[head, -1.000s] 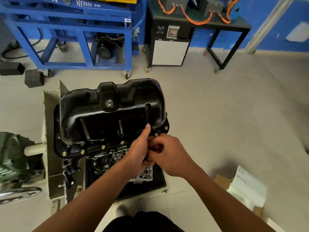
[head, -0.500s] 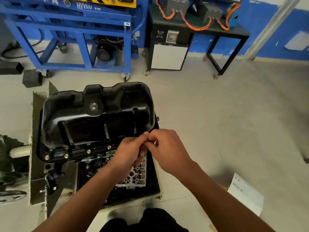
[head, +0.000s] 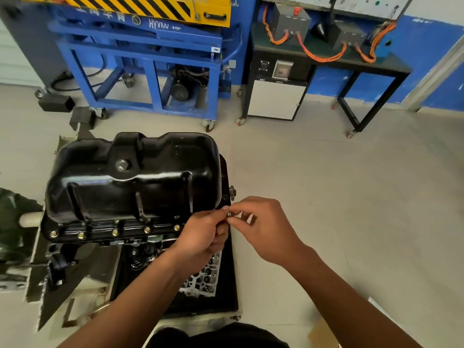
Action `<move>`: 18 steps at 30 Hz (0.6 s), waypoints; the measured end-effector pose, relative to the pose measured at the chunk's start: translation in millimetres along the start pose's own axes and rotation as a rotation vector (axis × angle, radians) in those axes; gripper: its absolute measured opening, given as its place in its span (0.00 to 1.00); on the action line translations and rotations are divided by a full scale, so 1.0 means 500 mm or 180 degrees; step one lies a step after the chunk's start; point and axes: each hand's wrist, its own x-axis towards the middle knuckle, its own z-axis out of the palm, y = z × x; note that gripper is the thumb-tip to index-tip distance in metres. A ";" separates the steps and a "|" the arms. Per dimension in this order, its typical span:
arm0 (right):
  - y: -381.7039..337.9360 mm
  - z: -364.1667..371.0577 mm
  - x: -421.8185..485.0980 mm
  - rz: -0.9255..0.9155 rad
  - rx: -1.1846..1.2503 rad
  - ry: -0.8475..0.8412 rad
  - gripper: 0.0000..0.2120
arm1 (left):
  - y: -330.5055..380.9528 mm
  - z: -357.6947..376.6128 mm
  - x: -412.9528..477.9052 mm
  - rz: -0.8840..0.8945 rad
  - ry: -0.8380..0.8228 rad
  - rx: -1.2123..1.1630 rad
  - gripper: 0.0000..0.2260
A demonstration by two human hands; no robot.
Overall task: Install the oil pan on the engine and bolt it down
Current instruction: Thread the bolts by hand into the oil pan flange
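The black oil pan (head: pixel 135 177) sits upside down on the engine (head: pixel 150 249), which stands on a mount. Several brass-coloured bolts (head: pixel 115 232) line its near flange. My left hand (head: pixel 203 234) and my right hand (head: pixel 261 227) meet at the pan's near right corner. Between their fingertips is a small bolt (head: pixel 229 213), pinched by the thumb and fingers of both hands. The flange corner under my hands is hidden.
A blue wheeled frame (head: pixel 150 79) stands behind the engine, with a black bench (head: pixel 326 59) carrying orange cables to its right. Two black blocks (head: pixel 56 102) lie on the floor at back left. A green machine part (head: pixel 12 222) is at the left edge.
My hands have lifted from the flange and moved slightly right, now pinching a small bolt between them. The view has shifted, so the engine sits lower and further left.
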 end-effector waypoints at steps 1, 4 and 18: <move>0.007 0.000 0.002 -0.0057 0.0064 -0.0022 0.10 | -0.003 -0.001 0.001 -0.0072 0.0008 -0.0151 0.13; 0.027 0.008 0.012 -0.0136 0.0205 -0.0062 0.07 | -0.015 -0.002 0.000 -0.0184 0.0090 -0.0454 0.13; 0.111 0.042 0.116 -0.0182 -0.0674 -0.0244 0.04 | -0.092 -0.090 0.008 -0.0681 0.0728 -0.1068 0.23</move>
